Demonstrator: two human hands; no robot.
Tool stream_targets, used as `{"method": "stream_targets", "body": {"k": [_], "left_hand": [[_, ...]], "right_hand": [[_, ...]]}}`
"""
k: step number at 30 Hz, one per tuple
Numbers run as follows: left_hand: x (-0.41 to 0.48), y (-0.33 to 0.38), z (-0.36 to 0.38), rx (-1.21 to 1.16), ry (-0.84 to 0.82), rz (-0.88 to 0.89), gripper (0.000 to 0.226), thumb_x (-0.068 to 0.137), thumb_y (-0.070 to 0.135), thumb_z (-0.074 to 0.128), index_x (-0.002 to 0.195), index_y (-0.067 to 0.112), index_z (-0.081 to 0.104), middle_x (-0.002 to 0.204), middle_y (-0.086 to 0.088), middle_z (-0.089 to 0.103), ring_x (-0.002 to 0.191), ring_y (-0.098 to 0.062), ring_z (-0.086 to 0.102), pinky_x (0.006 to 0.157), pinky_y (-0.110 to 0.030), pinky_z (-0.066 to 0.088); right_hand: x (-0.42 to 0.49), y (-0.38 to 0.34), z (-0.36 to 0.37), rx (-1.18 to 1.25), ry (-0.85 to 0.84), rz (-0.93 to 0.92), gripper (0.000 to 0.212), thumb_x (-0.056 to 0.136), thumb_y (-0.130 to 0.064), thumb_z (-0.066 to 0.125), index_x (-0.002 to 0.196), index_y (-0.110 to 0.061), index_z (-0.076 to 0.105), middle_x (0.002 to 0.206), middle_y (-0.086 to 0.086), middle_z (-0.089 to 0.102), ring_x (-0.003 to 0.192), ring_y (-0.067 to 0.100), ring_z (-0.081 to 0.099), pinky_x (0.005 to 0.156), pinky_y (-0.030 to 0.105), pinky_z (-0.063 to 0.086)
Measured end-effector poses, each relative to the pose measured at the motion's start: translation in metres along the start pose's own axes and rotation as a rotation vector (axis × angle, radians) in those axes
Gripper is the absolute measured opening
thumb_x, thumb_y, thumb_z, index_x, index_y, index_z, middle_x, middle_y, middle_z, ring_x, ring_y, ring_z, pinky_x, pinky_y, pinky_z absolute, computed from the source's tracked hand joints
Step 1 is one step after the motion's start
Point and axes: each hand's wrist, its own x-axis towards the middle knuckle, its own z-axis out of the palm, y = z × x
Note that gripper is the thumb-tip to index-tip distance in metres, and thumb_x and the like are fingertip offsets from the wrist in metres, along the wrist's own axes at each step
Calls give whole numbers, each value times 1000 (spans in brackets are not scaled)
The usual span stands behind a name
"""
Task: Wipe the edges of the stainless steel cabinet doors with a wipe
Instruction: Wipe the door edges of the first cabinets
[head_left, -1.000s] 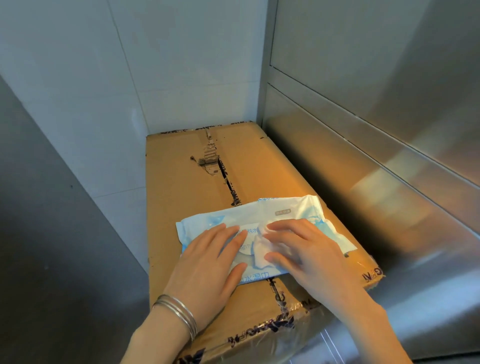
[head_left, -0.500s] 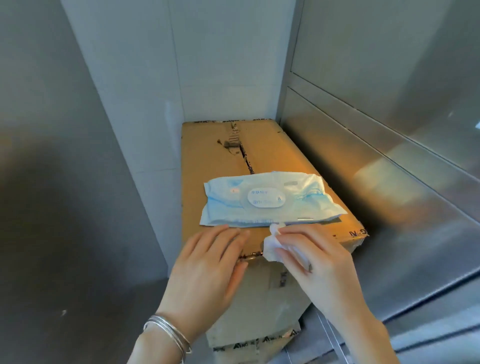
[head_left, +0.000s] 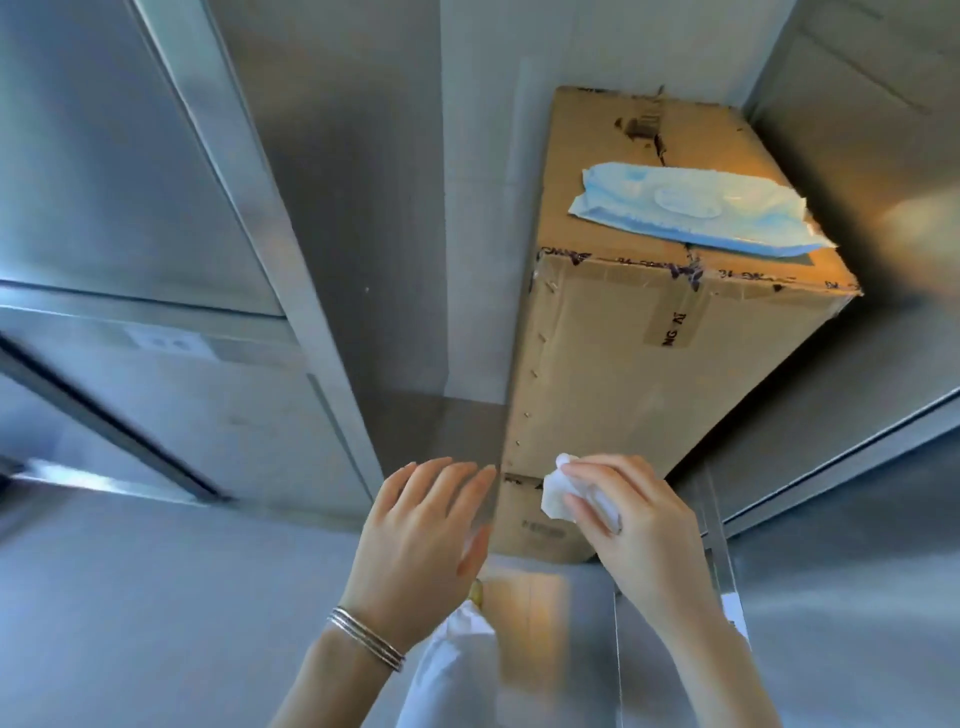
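The box (head_left: 623, 374) stands in a corner with its back against the wall (head_left: 478, 156). On top of the box, toward its near edge, lies the pack (head_left: 691, 213), which reaches the box's right edge. The cabinet doors (head_left: 130, 182) stand well left of the box. A panel (head_left: 857, 389) runs just beside its right side. Before the box's near face, low down, the left hand (head_left: 421, 530) is at the left corner. The right hand (head_left: 639, 519) is further right with the wipe (head_left: 558, 493) in its fingers, close to that face.

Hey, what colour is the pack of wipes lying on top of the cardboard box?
The pack of wipes is light blue and white, seen in the head view.
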Motion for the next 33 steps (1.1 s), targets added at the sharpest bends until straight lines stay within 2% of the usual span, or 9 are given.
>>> {"method": "stream_targets", "body": {"k": [2, 6, 9, 13, 18, 23, 29, 33], "left_hand": [[-26, -1, -4, 15, -4, -54, 38, 76, 28, 70, 110, 13, 73, 103, -1, 71, 94, -24, 70, 83, -37, 56], [-72, -8, -14, 15, -64, -200, 49, 65, 27, 85, 110, 13, 73, 103, -2, 72, 94, -25, 70, 83, -38, 56], [-107, -19, -23, 35, -93, -306, 50, 65, 28, 85, 111, 14, 72, 105, -2, 71, 96, -25, 69, 85, -39, 55], [-161, -46, -37, 67, -97, -426, 49, 66, 28, 85, 112, 13, 72, 104, -3, 72, 96, -26, 69, 83, -41, 56], [-232, -88, -62, 121, -104, -538, 50, 66, 29, 86, 112, 14, 72, 104, -3, 73, 97, -27, 70, 82, -41, 57], [-304, -143, -99, 153, -87, -581, 52, 67, 29, 85, 115, 13, 71, 107, -4, 72, 98, -28, 69, 83, -42, 57], [-379, -215, -144, 198, -43, -636, 52, 68, 28, 85, 116, 11, 70, 107, -6, 72, 100, -30, 69, 84, -44, 55], [-412, -251, -165, 206, -11, -661, 53, 69, 28, 85, 116, 10, 70, 107, -8, 72, 101, -32, 68, 84, -46, 55]], "right_hand": [[-9, -15, 4, 20, -44, -15, 18, 80, -14, 65, 97, -17, 71, 98, -10, 67, 85, 10, 60, 73, 18, 46], [-19, -47, 19, 68, -156, -90, 17, 81, -13, 65, 97, -17, 69, 99, -12, 66, 83, 12, 59, 68, 22, 46], [-26, -77, 36, 99, -256, -175, 18, 80, -11, 66, 97, -19, 68, 102, -13, 66, 86, 12, 58, 69, 25, 48], [-35, -126, 65, 126, -333, -311, 17, 80, -10, 69, 95, -17, 69, 97, -10, 67, 84, 13, 60, 71, 21, 45], [-47, -200, 107, 177, -426, -382, 18, 79, -6, 73, 93, -16, 69, 94, -8, 67, 83, 16, 62, 69, 29, 51], [-63, -290, 146, 202, -419, -406, 13, 81, -11, 73, 90, -19, 68, 93, -10, 67, 83, 15, 61, 68, 22, 46], [-73, -386, 185, 218, -411, -393, 11, 83, -16, 67, 92, -21, 68, 94, -13, 66, 84, 11, 58, 63, 10, 30], [-72, -435, 201, 230, -383, -410, 11, 84, -18, 66, 94, -21, 68, 94, -13, 66, 83, 10, 57, 62, 14, 36]]}}
